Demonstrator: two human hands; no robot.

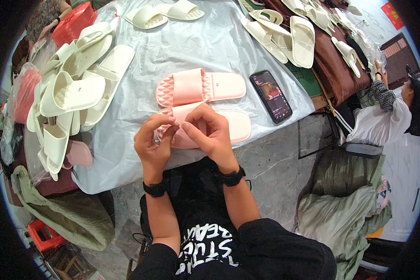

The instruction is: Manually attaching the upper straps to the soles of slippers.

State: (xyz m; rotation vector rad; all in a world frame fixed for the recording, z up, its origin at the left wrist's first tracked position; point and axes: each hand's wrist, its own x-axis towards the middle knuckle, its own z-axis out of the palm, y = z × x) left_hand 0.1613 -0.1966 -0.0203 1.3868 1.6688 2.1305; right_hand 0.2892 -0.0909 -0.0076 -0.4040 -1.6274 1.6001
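Two pink slippers lie side by side on the plastic-covered table in front of me. The farther slipper [189, 88] is in full view, its wide strap to the left and its sole to the right. Over the nearer slipper [238, 125], my left hand [155, 140] and my right hand [211, 135] meet with fingertips pinched together. Whatever sits between the fingertips is too small to make out. Part of the nearer slipper's strap is hidden behind the hands. Dark bands circle both wrists.
Cream slippers [74, 93] are heaped at the left, beside red plastic wrap [74, 23]. A lit phone [270, 96] lies right of the pink pair. Another cream pair [165, 14] is at the far edge; more [302, 42] lie at right. A person in white [378, 116] sits at right.
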